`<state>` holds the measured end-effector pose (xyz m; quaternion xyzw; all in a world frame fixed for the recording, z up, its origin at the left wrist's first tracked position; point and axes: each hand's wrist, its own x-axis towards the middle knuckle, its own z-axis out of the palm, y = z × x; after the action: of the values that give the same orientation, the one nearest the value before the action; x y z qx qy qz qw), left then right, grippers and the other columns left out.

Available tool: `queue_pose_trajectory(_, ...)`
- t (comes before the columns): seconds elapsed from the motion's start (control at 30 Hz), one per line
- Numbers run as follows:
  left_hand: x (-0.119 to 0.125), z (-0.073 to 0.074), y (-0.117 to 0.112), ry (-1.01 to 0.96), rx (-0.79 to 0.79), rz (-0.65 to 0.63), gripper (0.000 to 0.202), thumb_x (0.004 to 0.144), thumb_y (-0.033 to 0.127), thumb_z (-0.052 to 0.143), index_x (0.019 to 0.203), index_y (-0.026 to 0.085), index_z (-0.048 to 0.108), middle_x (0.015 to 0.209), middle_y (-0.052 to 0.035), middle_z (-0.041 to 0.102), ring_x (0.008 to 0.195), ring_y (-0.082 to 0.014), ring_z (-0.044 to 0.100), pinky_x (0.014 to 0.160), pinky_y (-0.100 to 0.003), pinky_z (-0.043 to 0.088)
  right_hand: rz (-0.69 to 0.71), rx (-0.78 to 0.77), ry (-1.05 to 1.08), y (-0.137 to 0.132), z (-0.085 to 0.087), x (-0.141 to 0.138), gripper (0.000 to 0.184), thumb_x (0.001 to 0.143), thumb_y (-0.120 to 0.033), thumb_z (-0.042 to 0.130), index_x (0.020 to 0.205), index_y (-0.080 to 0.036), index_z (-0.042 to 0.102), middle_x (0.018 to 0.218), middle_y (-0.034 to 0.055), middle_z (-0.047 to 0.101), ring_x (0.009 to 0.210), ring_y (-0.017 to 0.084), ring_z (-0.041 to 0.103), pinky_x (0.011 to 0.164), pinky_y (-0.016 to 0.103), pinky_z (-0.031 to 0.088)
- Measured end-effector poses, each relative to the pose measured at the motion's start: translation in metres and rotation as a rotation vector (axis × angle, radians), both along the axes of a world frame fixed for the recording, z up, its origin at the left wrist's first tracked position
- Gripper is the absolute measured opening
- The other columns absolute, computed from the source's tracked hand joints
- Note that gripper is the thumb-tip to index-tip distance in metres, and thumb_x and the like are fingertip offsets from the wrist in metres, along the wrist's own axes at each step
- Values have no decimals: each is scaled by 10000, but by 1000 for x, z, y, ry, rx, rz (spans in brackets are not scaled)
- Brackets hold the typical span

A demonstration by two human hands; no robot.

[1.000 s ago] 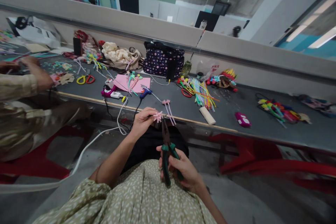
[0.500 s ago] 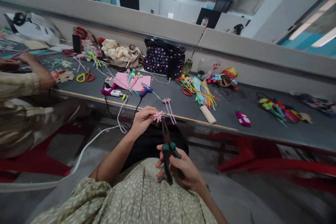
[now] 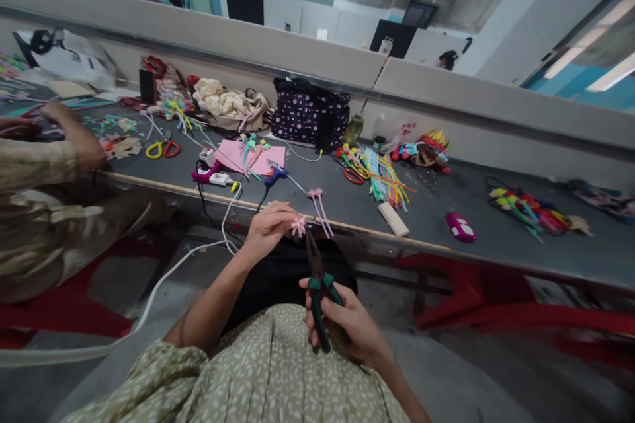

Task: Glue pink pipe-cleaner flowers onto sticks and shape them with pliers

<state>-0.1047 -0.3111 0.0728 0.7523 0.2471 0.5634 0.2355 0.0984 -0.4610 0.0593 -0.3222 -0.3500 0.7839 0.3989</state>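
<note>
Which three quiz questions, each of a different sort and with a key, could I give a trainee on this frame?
1. Which hand holds the green-handled pliers?
2. True or false: the left hand holds a pink flower-shaped piece.
3. Which of these lies nearest the magenta packet: (A) the beige block, (B) the red-and-yellow scissors, (C) the polka-dot bag?

Key: 1. The right hand. 2. True. 3. A.

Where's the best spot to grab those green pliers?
Probably the green handles, from the wearer's body side: they spread apart toward the body, while the narrow metal nose points away, toward the pink flower. The right hand holds the handles.
</note>
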Motion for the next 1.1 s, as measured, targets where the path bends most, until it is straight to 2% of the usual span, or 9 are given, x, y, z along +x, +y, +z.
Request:
queue_pose_trajectory(0.2,-3,5,-2,33,20,17,154,885,266,596,869,232,745,847,-54,735,840,-188,654,957,-452,481,-32,-1,-69,-1,0,0,477,837,-415,700,1233,-171,595,839,49,627,549,132,626,490,265,512)
queue_pose_trajectory(0.63,-7,2,-2,114,57,34,133,869,241,617,911,240,743,867,-42,742,840,-185,655,978,-445,474,-108,83,-304,-2,-3,3,510,851,-478,663,1259,-181,591,795,45,646,560,133,614,500,246,474)
queue_pose_trajectory(0.77,-8,0,-2,120,46,50,136,872,256,612,908,238,742,880,-48,743,852,-189,655,975,-444,475,-107,78,-290,0,0,2,514,840,-469,679,1266,-194,596,829,44,637,609,146,628,577,291,516)
queue_pose_trajectory(0.9,-8,-3,0,90,39,49,139,872,241,609,915,233,741,890,-56,741,893,-196,657,948,-423,488,-112,71,-258,1,4,2,486,808,-442,721,1228,-210,645,911,59,642,781,181,633,729,333,519)
queue_pose_trajectory(1.1,-5,-4,0,75,-13,33,157,880,239,588,921,225,739,881,-61,738,890,-199,666,957,-426,484,-109,79,-319,3,4,7,497,783,-451,742,1202,-191,680,824,29,620,718,144,526,687,263,438)
